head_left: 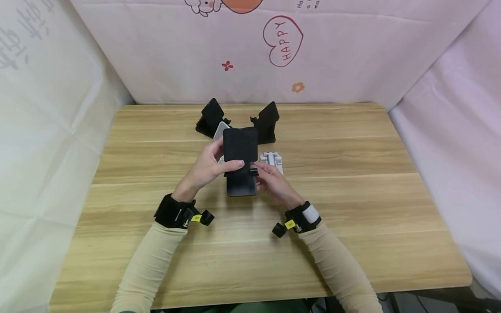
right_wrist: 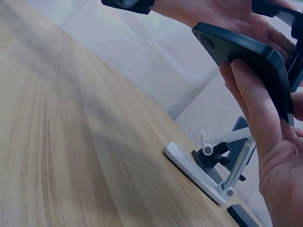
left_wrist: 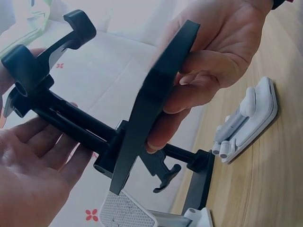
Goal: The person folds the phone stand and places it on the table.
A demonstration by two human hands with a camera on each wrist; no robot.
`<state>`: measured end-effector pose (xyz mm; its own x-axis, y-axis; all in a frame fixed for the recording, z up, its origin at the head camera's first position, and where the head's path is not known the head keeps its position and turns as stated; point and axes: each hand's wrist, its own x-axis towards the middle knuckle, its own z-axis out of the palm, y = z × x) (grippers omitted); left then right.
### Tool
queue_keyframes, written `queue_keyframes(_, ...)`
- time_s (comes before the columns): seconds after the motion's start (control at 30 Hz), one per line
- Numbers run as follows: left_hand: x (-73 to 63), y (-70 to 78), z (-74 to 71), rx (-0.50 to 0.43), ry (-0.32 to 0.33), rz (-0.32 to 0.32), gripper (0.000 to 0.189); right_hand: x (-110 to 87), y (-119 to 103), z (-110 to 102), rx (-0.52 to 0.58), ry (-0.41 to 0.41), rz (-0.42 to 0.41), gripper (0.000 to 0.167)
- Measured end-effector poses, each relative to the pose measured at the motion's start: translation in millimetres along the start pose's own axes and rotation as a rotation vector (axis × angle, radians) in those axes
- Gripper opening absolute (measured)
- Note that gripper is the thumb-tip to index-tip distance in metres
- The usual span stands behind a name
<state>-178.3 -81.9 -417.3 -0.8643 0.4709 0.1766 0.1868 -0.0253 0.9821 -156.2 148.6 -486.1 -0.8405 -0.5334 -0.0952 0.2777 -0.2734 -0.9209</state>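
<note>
A person in beige sleeves (head_left: 150,261) holds up a black stand (head_left: 240,145) over the middle of a wood-grain table (head_left: 352,195), both hands at work on it; the left hand (head_left: 207,167) grasps it with the thumb laid across its front and the fingers behind, while the right hand (head_left: 275,184), at the near part of the stand, pinches its flat plate (right_wrist: 251,54) between fingers and thumb; seen from the left wrist, twin dark rods (left_wrist: 78,125) run from that plate to a hooked bracket (left_wrist: 35,75), the left palm facing the rods.

Just beyond the hands, one black support (head_left: 211,119) and a second black support (head_left: 268,121) stand near the table's far edge, their panels tilted; a white stand (head_left: 221,130) with jointed arms (partly hidden from the head camera, plainer from the right wrist) sits near the first; a folded white stand (head_left: 274,161) lies just past the right hand; black bands wrap both wrists, the left band (head_left: 172,211) and the right band (head_left: 309,217) each bearing a small dark cube and a yellow label; behind hangs a pale cloth (head_left: 332,56), printed with flowers and a red heart (head_left: 283,41) reading "HAPPY".
</note>
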Motion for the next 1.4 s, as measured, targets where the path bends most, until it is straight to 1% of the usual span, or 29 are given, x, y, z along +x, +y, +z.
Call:
queue_keyframes(0.17,-0.2,1.6,-0.1,0.006,-0.004,-0.015,0.063,-0.4,1.0,-1.4,-0.002,0.002,0.004,0.049)
queue_keyframes(0.37,-0.3,2.8,-0.2,0.027,0.002,-0.021,0.062,-0.7,1.9,-1.2,0.009,-0.011,-0.004,0.056)
queue_keyframes(0.53,-0.7,2.3,-0.1,0.043,0.013,-0.017,0.06,-0.7,1.9,-0.4,0.028,-0.022,-0.008,0.054)
queue_keyframes(0.6,-0.7,1.7,-0.1,0.046,0.014,-0.014,0.058,-0.6,2.1,-0.4,0.031,-0.024,-0.01,0.051)
queue_keyframes(0.77,0.0,-0.8,-0.6,0.054,0.022,-0.003,0.057,-0.2,2.3,-0.2,0.026,-0.029,-0.007,0.037)
queue_keyframes(0.83,0.1,-1.4,-0.7,0.058,0.026,-0.001,0.057,-0.5,2.5,-0.3,0.018,-0.026,-0.002,0.034)
queue_keyframes(1.07,-0.1,-3.7,-0.3,0.067,0.041,-0.006,0.054,-0.8,2.2,1.8,-0.003,0.007,0.012,0.047)
queue_keyframes(1.4,0.9,-5.7,1.5,0.101,0.064,0.007,0.051,-1.3,1.9,1.0,-0.009,0.002,0.023,0.049)
